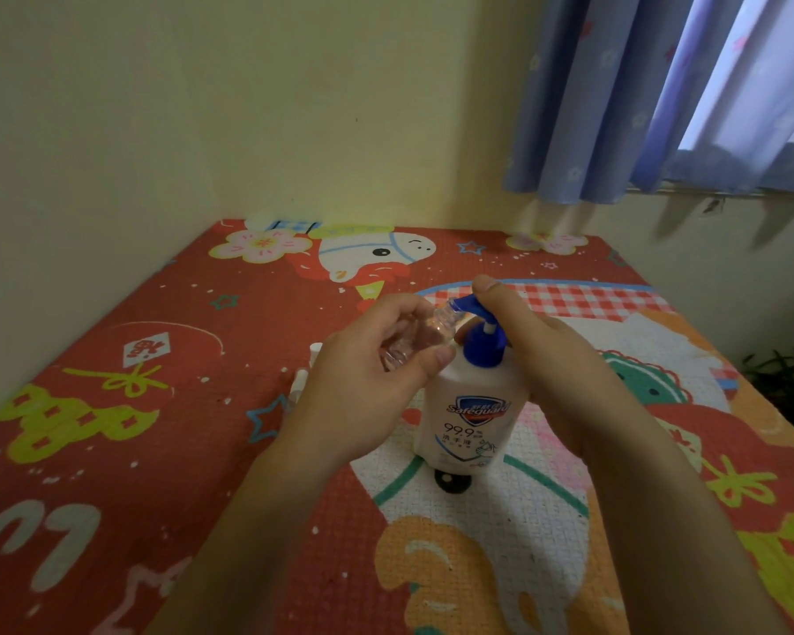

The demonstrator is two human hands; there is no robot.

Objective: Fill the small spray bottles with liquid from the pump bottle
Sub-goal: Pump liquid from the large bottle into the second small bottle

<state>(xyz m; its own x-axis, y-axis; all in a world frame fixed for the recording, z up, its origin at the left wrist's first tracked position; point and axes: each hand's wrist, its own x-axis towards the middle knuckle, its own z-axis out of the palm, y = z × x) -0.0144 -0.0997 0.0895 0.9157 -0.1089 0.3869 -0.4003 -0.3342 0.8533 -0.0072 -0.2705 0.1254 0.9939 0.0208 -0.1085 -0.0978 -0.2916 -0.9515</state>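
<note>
Forearms: I count two, both coming in from the bottom edge and cut off by it; they cover much of the near mat.
Mat: one patterned mat (pixel 111 405), red with cartoon figures, stars and a checked patch; it bears everything I see; its near corners run out of view.
Pump bottle: one, white body with a blue shield label, standing upright on the mat (pixel 471 419); its blue collar and pump head rise between my two hands; a dark round spot lies on the mat just at its near foot, and I cannot tell what it is.
Left hand: my left hand (pixel 367 382) has its fingers and thumb curled round one small spray bottle (pixel 413 334), clear, tilted with its open neck touching or just at the blue spout; I cannot make out any liquid level inside it; its lower end is hidden in the palm.
Right hand: my right hand (pixel 542 355) lies over the pump head from the right; the thumb reaches forward along the top of the spout, fingers hidden behind the bottle, so I cannot tell how far they are curled.
Behind the left hand: small pale pieces (pixel 304 373), perhaps two or three, mostly hidden by the wrist; too blurred for me to name or count surely.
Walls: pale yellow wall (pixel 202 107) meets the mat at the far and left edges.
Curtain: one blue curtain (pixel 615 93) with small flowers hangs at the far right, cut off by the frame; bright window light behind it.
Far right edge: dark leaves (pixel 784 382) beside the mat, hard to make out.
</note>
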